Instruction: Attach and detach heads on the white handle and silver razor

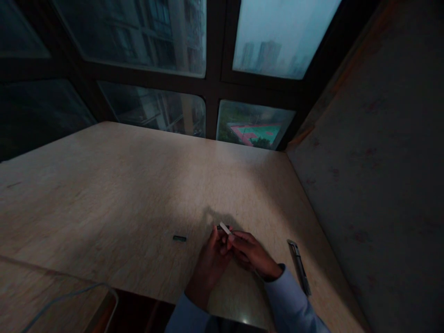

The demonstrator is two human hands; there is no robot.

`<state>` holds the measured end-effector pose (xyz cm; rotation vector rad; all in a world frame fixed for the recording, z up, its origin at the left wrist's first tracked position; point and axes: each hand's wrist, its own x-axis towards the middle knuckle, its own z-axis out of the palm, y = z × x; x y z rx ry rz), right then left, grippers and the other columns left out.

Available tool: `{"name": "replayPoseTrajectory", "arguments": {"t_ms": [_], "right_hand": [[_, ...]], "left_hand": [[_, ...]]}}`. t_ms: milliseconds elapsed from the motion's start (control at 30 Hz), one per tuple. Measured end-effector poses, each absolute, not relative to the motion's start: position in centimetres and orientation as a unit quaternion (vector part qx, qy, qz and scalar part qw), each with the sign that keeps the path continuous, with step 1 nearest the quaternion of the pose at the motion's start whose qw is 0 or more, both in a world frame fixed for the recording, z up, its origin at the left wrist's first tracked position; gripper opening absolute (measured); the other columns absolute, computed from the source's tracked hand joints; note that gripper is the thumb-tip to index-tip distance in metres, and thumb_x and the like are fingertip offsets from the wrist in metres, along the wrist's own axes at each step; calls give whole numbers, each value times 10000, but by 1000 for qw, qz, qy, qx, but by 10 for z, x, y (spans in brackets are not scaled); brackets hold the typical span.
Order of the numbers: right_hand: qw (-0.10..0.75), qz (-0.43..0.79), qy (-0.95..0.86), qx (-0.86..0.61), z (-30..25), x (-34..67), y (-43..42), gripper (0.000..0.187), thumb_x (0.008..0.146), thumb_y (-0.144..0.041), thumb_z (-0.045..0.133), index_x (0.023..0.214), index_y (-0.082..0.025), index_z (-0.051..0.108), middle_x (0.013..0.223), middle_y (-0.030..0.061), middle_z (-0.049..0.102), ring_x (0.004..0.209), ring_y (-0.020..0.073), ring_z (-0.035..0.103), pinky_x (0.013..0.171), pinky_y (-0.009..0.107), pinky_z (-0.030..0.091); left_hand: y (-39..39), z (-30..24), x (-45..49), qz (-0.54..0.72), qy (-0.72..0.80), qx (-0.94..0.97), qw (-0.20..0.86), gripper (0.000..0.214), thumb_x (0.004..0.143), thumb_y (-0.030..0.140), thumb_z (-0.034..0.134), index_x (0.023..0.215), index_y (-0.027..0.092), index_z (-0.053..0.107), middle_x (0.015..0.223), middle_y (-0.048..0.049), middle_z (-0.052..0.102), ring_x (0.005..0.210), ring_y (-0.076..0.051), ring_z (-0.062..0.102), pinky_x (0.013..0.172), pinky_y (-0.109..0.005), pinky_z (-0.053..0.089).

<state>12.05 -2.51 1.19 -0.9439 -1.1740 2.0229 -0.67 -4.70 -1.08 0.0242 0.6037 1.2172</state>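
Both hands meet above the table near its front edge. My right hand (251,252) is closed, its thumb and fingers pinching a small pale flat strip (225,227) that points up and to the left. My left hand (212,261) is closed just beside it, fingers curled around a small dark piece (219,227) at the fingertips. The strip crosses close to this dark piece; whether they touch, I cannot tell. On the tabletop to the left lies a short dark green stick-like piece (179,238). A utility knife (299,267) lies to the right of my right hand.
The pale, marbled table (138,185) reaches back to dark-framed windows (213,83). A patterned wall (364,185) borders it on the right. At the lower left, a light cable (76,292) crosses the table's front edge.
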Motion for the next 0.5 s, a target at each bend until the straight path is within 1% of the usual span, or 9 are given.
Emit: {"name": "replayPoseTrajectory", "arguments": {"t_ms": [100, 200, 267, 300, 367, 433, 500], "right_hand": [[319, 754, -436, -374, 13, 122, -24, 438, 807, -578, 668, 774, -144, 620, 504, -38, 542, 327, 25, 252, 313, 168, 153], [334, 746, -424, -389, 14, 125, -23, 421, 813, -566, 666, 771, -151, 611, 452, -69, 475, 324, 30, 234, 315, 166, 160], [336, 749, -419, -389, 14, 125, -23, 414, 812, -566, 666, 772, -159, 602, 421, -96, 414, 310, 31, 211, 305, 167, 158], [332, 754, -418, -384, 14, 125, -24, 413, 810, -567, 667, 777, -161, 601, 423, -99, 413, 306, 31, 209, 301, 168, 158], [320, 764, -422, -367, 13, 123, -24, 422, 801, -571, 675, 772, -156, 602, 465, -77, 483, 307, 27, 227, 296, 170, 158], [312, 770, -430, -352, 13, 121, -25, 435, 793, -571, 682, 755, -145, 603, 555, -32, 585, 314, 18, 256, 300, 170, 165], [312, 770, -434, -349, 13, 120, -25, 445, 791, -576, 683, 744, -141, 601, 609, -7, 630, 312, 12, 264, 298, 171, 173]], "left_hand": [[-47, -11, -8, 558, 278, 22, 782, 427, 751, 531, 740, 678, 142, 579, 623, 32, 522, 553, -73, 454, 622, -236, 424], [-46, -10, -9, 561, 276, 24, 780, 418, 749, 529, 743, 705, 138, 602, 627, 37, 520, 521, -60, 423, 588, -228, 411], [-46, -11, -8, 565, 274, 24, 778, 410, 753, 523, 741, 717, 136, 611, 643, 32, 533, 538, -63, 446, 590, -226, 415], [-47, -12, -8, 567, 271, 24, 778, 412, 753, 522, 743, 704, 135, 607, 646, 27, 537, 554, -69, 464, 599, -227, 422], [-47, -13, -7, 568, 270, 17, 778, 409, 735, 515, 762, 703, 135, 612, 654, 19, 550, 596, -84, 503, 630, -233, 443], [-47, -14, -7, 565, 274, 8, 778, 399, 713, 502, 785, 778, 133, 649, 665, 16, 563, 638, -98, 535, 668, -239, 461], [-47, -15, -7, 560, 279, 4, 780, 399, 717, 494, 785, 841, 135, 664, 667, 18, 563, 649, -102, 543, 685, -242, 467]]}}
